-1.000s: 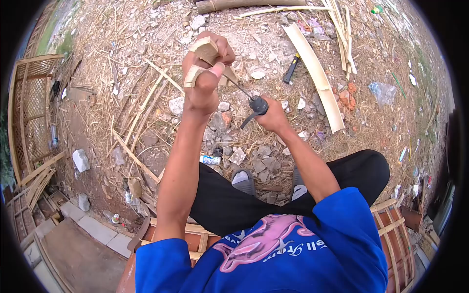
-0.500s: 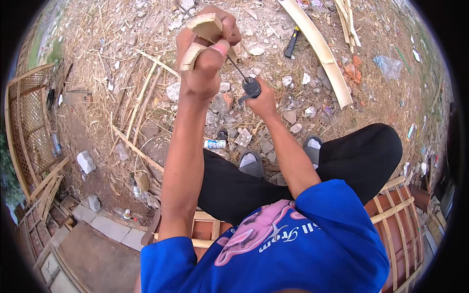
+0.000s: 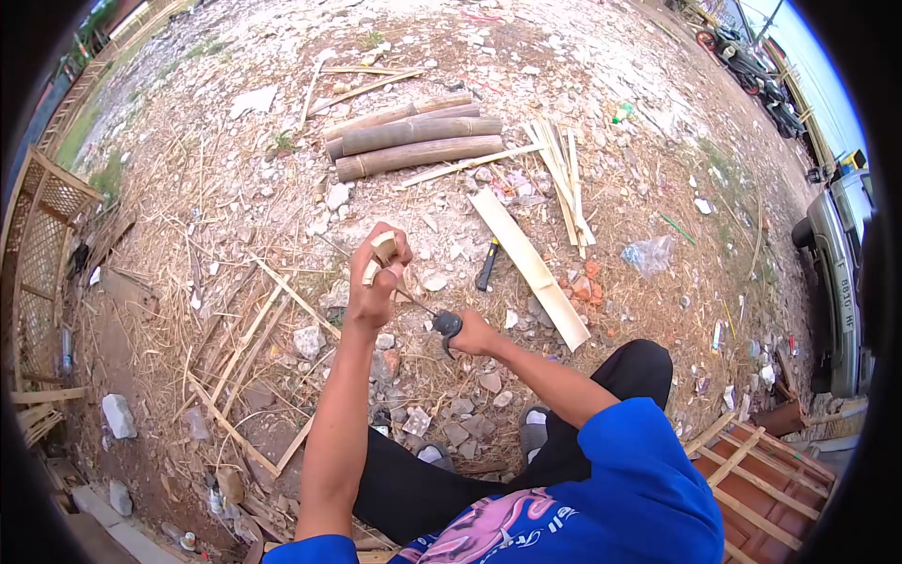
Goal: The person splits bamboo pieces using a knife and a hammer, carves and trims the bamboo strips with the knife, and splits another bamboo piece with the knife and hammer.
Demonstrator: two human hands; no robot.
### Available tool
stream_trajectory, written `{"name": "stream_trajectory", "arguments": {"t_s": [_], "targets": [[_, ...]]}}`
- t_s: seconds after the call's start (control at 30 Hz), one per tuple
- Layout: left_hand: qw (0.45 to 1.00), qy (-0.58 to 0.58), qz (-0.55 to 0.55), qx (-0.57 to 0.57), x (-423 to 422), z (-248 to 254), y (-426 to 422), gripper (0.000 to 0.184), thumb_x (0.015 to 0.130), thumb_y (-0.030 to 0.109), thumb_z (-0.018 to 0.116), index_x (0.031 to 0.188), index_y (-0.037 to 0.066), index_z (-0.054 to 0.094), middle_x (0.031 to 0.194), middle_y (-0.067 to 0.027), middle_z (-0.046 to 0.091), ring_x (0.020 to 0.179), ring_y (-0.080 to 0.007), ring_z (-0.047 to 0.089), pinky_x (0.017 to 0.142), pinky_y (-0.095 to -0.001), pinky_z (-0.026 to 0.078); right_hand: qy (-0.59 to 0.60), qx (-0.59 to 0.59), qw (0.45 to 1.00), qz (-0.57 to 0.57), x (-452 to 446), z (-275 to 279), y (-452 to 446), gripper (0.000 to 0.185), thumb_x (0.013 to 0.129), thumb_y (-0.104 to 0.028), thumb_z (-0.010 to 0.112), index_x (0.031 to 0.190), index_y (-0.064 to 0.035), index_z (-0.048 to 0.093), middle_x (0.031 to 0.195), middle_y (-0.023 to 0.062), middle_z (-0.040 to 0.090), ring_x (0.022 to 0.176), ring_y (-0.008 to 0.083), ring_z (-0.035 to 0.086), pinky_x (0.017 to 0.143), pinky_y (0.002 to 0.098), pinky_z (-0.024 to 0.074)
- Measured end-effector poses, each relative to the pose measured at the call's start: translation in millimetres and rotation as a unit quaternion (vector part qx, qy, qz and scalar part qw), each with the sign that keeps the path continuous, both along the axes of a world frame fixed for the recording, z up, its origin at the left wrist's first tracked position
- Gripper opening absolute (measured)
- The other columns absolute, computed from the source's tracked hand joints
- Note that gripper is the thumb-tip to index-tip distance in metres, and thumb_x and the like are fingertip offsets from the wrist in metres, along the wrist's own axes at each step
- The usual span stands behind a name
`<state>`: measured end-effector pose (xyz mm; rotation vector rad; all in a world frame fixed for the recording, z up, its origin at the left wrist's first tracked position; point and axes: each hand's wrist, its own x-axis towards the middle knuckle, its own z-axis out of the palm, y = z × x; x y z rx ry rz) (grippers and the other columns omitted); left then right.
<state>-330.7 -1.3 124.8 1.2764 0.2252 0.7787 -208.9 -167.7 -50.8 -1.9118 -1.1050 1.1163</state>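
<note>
My left hand [image 3: 378, 282] is wrapped round split bamboo pieces [image 3: 383, 246], whose pale cut ends show between the fingers. My right hand [image 3: 470, 333] is closed on the dark handle [image 3: 447, 323] of a tool with a thin metal shaft. That shaft [image 3: 413, 300] runs from the handle up to the left, to the bamboo in my left hand; where it meets the bamboo is hidden by the fingers.
Brown bamboo poles [image 3: 413, 141] lie ahead. A wide split bamboo strip [image 3: 531, 268], a black and yellow tool [image 3: 487, 264] and thin slats [image 3: 566, 183] rest on the littered ground. A slatted bamboo frame [image 3: 752, 479] stands at right, near a parked vehicle [image 3: 841, 273].
The view has tilted up, bringing the poles and vehicle into sight. Both hands appear lower and smaller in the picture, still holding the bamboo and the tool handle.
</note>
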Motion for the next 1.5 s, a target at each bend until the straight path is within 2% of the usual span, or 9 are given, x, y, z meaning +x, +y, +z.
{"name": "stream_trajectory", "arguments": {"t_s": [0.13,0.23,0.37,0.53,0.77,1.0,1.23,1.37,1.5], "targets": [[1.000,0.003,-0.013,0.008,-9.0,-0.4,18.2,0.036,0.066,0.029,0.065,0.088,0.006,0.047,0.080,-0.0004,0.040,0.075,-0.0118,0.039,0.071,-0.0278,0.035,-0.010,0.003,0.997,0.076,29.2,-12.3,13.7,0.029,0.066,-0.021,0.074,0.087,-0.0035,0.067,0.076,0.0125,0.068,0.068,0.0241,0.063,0.068,0.0382,0.0498],[0.990,0.065,-0.084,0.096,-16.0,4.5,27.6,0.032,0.067,0.023,0.064,0.087,0.007,0.044,0.083,-0.0010,0.039,0.076,-0.0117,0.038,0.070,-0.0275,0.034,-0.031,-0.009,0.989,0.147,52.7,19.1,22.8,0.029,0.064,-0.020,0.074,0.087,-0.0039,0.067,0.077,0.0125,0.069,0.069,0.0241,0.064,0.067,0.0381,0.0499],[0.999,-0.046,-0.021,0.019,2.1,-8.2,12.8,0.029,0.069,0.019,0.062,0.084,0.008,0.039,0.081,0.0000,0.033,0.074,-0.0114,0.031,0.064,-0.0270,0.029,-0.058,-0.052,0.978,0.192,76.6,18.1,39.4,0.030,0.063,-0.019,0.075,0.088,-0.0047,0.067,0.077,0.0133,0.069,0.072,0.0265,0.067,0.068,0.0386,0.0513],[0.988,-0.042,0.143,0.040,19.5,-10.0,25.9,0.026,0.071,0.019,0.057,0.078,0.006,0.036,0.075,0.0006,0.030,0.068,-0.0107,0.028,0.058,-0.0263,0.026,-0.121,-0.037,0.974,0.189,78.4,18.3,56.6,0.031,0.064,-0.021,0.075,0.090,-0.0051,0.069,0.081,0.0147,0.070,0.076,0.0297,0.068,0.071,0.0389,0.0525],[0.986,-0.027,0.148,0.069,44.1,-0.8,17.4,0.017,0.071,0.006,0.051,0.073,0.006,0.034,0.074,-0.0006,0.031,0.067,-0.0103,0.031,0.057,-0.0255,0.028,-0.126,-0.011,0.988,0.084,60.4,33.0,36.8,0.034,0.066,-0.017,0.074,0.100,-0.0104,0.069,0.088,0.0145,0.071,0.083,0.0326,0.069,0.076,0.0395,0.0532],[0.989,-0.027,0.142,0.024,38.3,-8.9,24.8,0.030,0.072,0.027,0.060,0.074,0.006,0.039,0.072,0.0004,0.034,0.065,-0.0105,0.032,0.056,-0.0259,0.026,-0.108,0.014,0.994,-0.034,26.7,-3.6,30.1,0.028,0.067,-0.015,0.072,0.093,-0.0090,0.065,0.082,0.0170,0.068,0.081,0.0373,0.066,0.070,0.0434,0.0519],[0.992,-0.029,0.106,0.055,41.3,-12.3,18.4,0.035,0.073,0.033,0.061,0.075,0.004,0.041,0.071,-0.0001,0.036,0.065,-0.0117,0.034,0.056,-0.0272,0.029,-0.087,0.050,0.989,-0.113,1.6,-18.0,17.1,0.028,0.066,-0.013,0.071,0.093,-0.0077,0.064,0.079,0.0180,0.068,0.076,0.0386,0.065,0.067,0.0435,0.0509],[0.996,-0.008,0.055,0.069,45.3,-20.2,23.2,0.035,0.073,0.034,0.060,0.077,0.003,0.044,0.072,-0.0011,0.038,0.065,-0.0120,0.035,0.057,-0.0280,0.031,-0.070,0.081,0.986,-0.130,-3.9,-15.8,11.8,0.029,0.066,-0.011,0.071,0.094,-0.0051,0.064,0.077,0.0183,0.068,0.072,0.0378,0.066,0.067,0.0419,0.0510],[0.999,-0.018,0.010,0.046,38.3,-20.9,17.5,0.039,0.075,0.037,0.059,0.086,0.000,0.052,0.077,-0.0035,0.045,0.073,-0.0135,0.041,0.067,-0.0293,0.037,-0.031,0.084,0.989,-0.118,-4.1,-29.3,10.9,0.028,0.067,-0.014,0.075,0.089,-0.0024,0.063,0.077,0.0134,0.067,0.069,0.0289,0.065,0.067,0.0369,0.0503]]}}
